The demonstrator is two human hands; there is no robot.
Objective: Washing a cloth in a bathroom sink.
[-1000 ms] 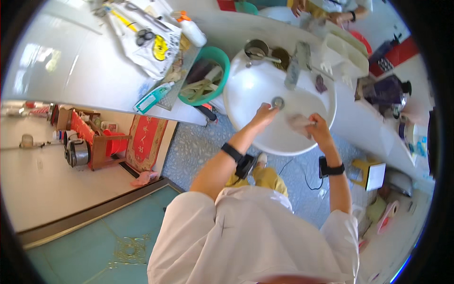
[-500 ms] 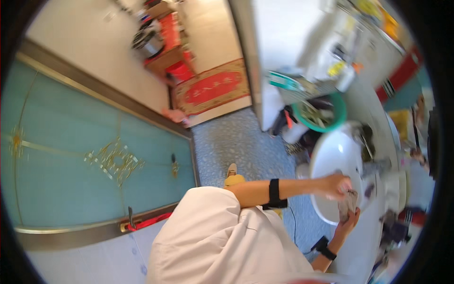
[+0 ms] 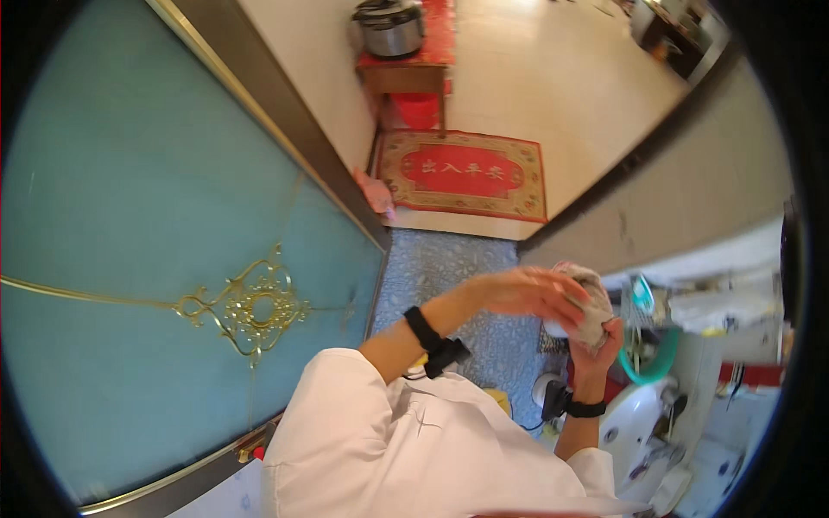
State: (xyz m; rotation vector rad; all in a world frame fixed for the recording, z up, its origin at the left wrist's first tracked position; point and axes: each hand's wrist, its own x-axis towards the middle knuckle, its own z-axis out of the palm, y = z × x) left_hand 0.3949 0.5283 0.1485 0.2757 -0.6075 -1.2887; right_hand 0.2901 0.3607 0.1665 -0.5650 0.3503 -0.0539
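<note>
A crumpled pale cloth (image 3: pixel 598 312) is bunched between my hands, raised above the floor to the left of the washbasin. My right hand (image 3: pixel 602 347) grips its lower end from below, thumb and fingers closed on it. My left hand (image 3: pixel 540 295) reaches across from the left, fingers bent over the cloth's near side and slightly smeared by motion. Part of the cloth is hidden behind those fingers. Each wrist wears a black strap with a small dark device.
The white washbasin (image 3: pixel 632 423) and a green basin (image 3: pixel 654 363) are at the right. A blue glass door (image 3: pixel 129 216) fills the left. Ahead, a red doormat (image 3: pixel 462 175) lies beyond the threshold, near a table bearing a metal cooker (image 3: pixel 390 30). Speckled blue floor (image 3: pixel 445 268) lies between.
My view has swung right, so the doorway and mat look nearer the middle. Both hands have carried the cloth away from over the washbasin, toward the doorway side.
</note>
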